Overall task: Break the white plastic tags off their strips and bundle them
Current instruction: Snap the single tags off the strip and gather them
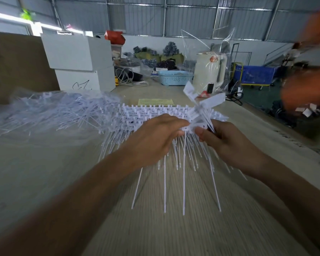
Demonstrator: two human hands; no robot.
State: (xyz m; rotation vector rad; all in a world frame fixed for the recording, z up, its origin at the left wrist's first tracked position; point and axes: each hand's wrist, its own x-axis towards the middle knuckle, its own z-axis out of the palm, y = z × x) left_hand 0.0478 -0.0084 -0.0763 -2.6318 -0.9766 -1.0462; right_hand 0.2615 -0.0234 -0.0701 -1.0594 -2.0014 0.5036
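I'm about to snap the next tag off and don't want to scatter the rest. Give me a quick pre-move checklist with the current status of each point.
1. Left hand grips the tag strip: ok.
2. Right hand pinches the strip's other side: ok.
3. Broken-off tags bunched in the right hand: ok, though fanned out.
4. Tails hanging free above the table: ok.
5. Stack of strips within reach behind the hands: ok.
6. Whether the joint is already cracked: cannot tell.

Both forearms reaching forward and angling in toward each other, bare. Left hand (pixel 155 135) knuckles up, fingers curled under, thumb tip pointing right. Right hand (pixel 227 143) right beside it, thumb on top, fingers curled, pinching. Thumbs nearly touching.
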